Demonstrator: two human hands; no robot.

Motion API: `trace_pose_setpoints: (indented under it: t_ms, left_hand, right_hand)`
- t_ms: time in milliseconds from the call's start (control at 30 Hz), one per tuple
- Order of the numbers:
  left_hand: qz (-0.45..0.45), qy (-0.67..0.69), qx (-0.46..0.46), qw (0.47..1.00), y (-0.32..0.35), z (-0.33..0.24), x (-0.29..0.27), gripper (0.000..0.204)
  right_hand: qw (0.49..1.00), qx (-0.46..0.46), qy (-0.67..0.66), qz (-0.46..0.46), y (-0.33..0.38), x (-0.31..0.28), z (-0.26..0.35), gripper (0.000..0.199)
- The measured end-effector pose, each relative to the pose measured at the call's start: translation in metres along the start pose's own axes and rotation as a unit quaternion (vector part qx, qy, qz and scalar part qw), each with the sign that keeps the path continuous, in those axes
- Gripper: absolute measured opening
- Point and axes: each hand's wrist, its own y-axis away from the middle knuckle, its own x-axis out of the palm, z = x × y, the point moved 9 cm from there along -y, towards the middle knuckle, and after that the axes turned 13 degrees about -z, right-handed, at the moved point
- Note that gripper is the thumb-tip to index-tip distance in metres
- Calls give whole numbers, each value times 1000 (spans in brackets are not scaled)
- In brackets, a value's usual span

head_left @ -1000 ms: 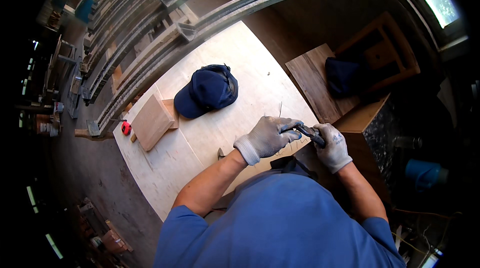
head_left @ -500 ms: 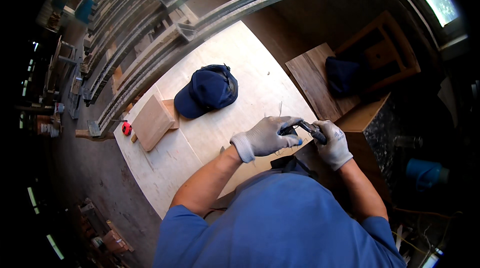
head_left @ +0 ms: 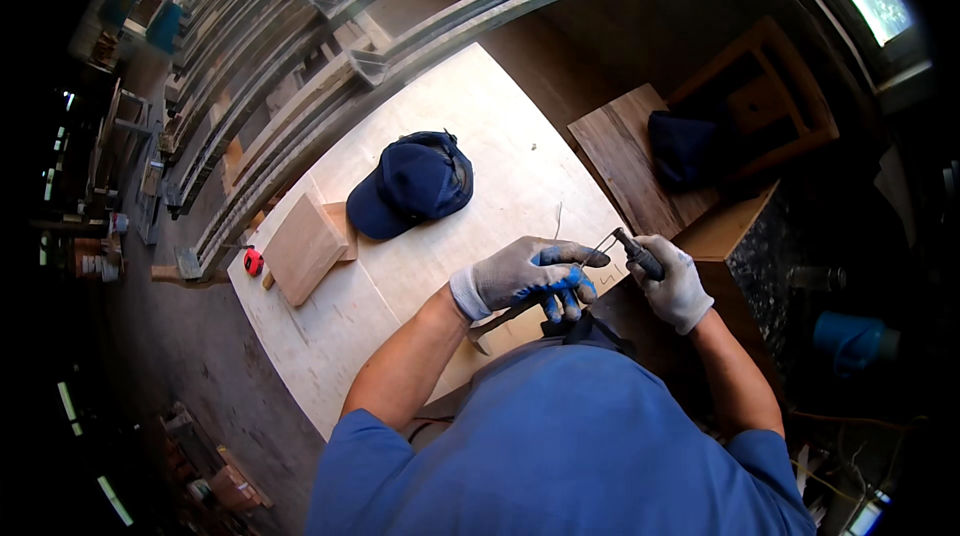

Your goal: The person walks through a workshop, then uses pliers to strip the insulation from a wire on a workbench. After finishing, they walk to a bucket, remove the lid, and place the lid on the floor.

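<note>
My left hand [head_left: 530, 276], in a grey glove with blue fingertips, is turned so that its partly curled fingers show. A slim dark-handled tool [head_left: 512, 314] with a curved metal end, possibly a hammer, runs across its palm. My right hand [head_left: 677, 286], gloved in pale grey, is closed round a black-handled tool [head_left: 642, 258], whose exact kind I cannot make out. Thin bent metal [head_left: 604, 242] reaches from that tool's tip toward my left fingertips. Below my hands, dark pencil-like marks show on the pale wooden board [head_left: 500, 176].
On the board lie a navy cap [head_left: 412, 186], two wood pieces [head_left: 303, 248] and a red tape measure [head_left: 253, 261]. Metal clamp rails [head_left: 490, 21] stand beyond its far left edge. A wooden chair [head_left: 765, 101] with dark cloth and a blue container [head_left: 850, 341] are at right.
My left hand has rolled over, bringing its blue fingers into sight and the curved metal end nearer to me. The right hand's black tool has tilted more upright, slightly farther from the left hand.
</note>
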Motion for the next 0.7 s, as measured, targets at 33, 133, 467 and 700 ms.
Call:
trace_pose_setpoints:
  t_ms: [33,133,467,700]
  left_hand:
    - [7,9,3,1000,1,0,0,50]
    - [-6,-24,-19,1000,3,3,-4,53]
    - [-157,-92,43,982,-9,19,-16,51]
    - [-188,-127,11,974,-11,25,-22,47]
  right_hand:
    - [1000,27,-4,-2,1,-1,-5,26]
    - [996,92,-2,-14,-2,-7,-18,26]
    - [989,126,75,-7,2,-13,-22,21]
    - [985,148,85,-12,9,-9,-25,20]
